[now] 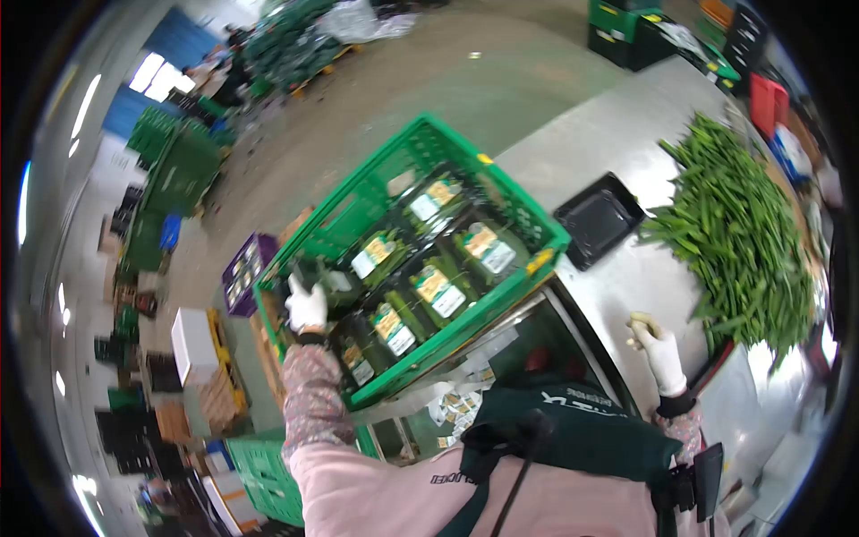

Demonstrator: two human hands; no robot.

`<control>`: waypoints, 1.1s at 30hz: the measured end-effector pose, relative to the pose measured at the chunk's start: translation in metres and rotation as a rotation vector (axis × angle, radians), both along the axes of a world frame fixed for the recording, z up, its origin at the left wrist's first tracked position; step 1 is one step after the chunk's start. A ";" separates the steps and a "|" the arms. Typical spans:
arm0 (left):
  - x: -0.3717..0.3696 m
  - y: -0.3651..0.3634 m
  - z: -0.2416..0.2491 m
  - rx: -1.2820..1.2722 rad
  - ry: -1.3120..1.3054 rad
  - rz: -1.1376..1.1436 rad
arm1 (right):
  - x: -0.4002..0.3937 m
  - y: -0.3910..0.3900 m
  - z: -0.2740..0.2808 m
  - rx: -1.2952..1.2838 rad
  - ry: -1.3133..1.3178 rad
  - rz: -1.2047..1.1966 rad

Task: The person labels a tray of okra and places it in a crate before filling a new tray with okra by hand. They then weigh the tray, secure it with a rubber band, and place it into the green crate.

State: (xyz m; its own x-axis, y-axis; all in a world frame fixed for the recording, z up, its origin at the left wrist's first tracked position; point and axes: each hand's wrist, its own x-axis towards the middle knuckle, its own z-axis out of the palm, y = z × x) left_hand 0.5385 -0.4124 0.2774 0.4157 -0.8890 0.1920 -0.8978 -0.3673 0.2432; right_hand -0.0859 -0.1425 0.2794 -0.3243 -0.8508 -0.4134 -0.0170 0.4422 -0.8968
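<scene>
My left hand (306, 302), in a white glove, reaches into the left end of a green crate (465, 336) and touches a dark wrapped tray there; its fingertips are partly hidden. Several labelled, wrapped trays of green vegetables (440, 291) lie in the crate. My right hand (658, 351), also gloved, hovers over the metal table (573, 134) with its fingers curled; whether anything is between them is too small to tell. Above it in the view, an empty black tray (599, 221) lies on the table, left of a large heap of long green pods (734, 237).
A purple crate (250, 273) stands beyond the green crate's left end. White boxes (195, 345) and stacked green crates (170, 192) are farther left. A red container (769, 104) and green-black crates (624, 34) are at the upper right.
</scene>
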 end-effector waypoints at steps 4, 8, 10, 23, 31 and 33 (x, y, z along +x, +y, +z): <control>0.013 0.000 0.022 0.192 -0.069 -0.049 | 0.005 0.005 0.005 0.012 0.200 0.052; 0.021 -0.020 0.018 0.344 -0.294 0.043 | 0.009 0.011 0.005 -0.009 0.491 0.119; -0.024 -0.008 0.050 0.259 -0.443 0.057 | 0.010 0.017 0.004 0.016 0.507 0.084; -0.308 0.115 0.130 -0.126 0.491 -1.095 | 0.010 0.064 -0.032 0.047 0.530 0.289; -0.429 0.208 0.000 0.488 0.786 -1.259 | -0.062 0.163 -0.048 0.022 0.713 0.061; -0.456 0.231 -0.023 0.686 0.929 -1.098 | -0.085 0.194 -0.043 0.066 0.716 -0.073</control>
State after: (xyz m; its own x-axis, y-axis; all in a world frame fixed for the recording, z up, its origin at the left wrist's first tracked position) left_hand 0.0825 -0.1814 0.2540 -0.7177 -0.6297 -0.2972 -0.4292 0.0640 0.9010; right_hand -0.1704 0.0518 0.2359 -0.5899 -0.7973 -0.1277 -0.5588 0.5173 -0.6482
